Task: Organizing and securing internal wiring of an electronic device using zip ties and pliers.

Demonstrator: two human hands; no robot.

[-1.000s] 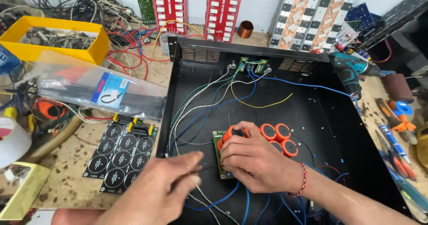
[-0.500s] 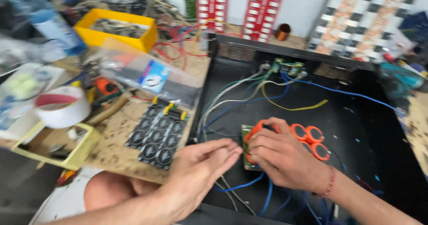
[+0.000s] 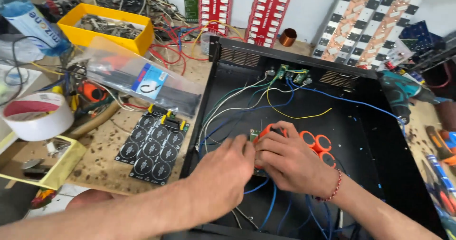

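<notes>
A green circuit board [image 3: 257, 135] with several orange-ringed capacitors [image 3: 314, 141] lies on the floor of an open black metal chassis [image 3: 375, 140]. My right hand [image 3: 289, 163] covers the board's near end, fingers curled over one orange capacitor. My left hand [image 3: 223, 173] has come up against the board's left edge, fingertips touching it beside my right hand; what they pinch is hidden. Blue, white, green and yellow wires [image 3: 247, 102] run from a small board at the chassis back wall [image 3: 289, 73] toward my hands.
On the bench to the left lie a black capacitor board [image 3: 152, 145], a bag of black cable ties [image 3: 142, 85], a yellow parts bin [image 3: 107, 26], a tape roll [image 3: 35, 114] and a yellow box [image 3: 57, 166]. A teal drill [image 3: 399, 95] and hand tools [image 3: 439, 145] lie on the right.
My left hand has moved right, from beside the chassis edge to the board's left side next to my right hand. The view swung left and then partly back.
</notes>
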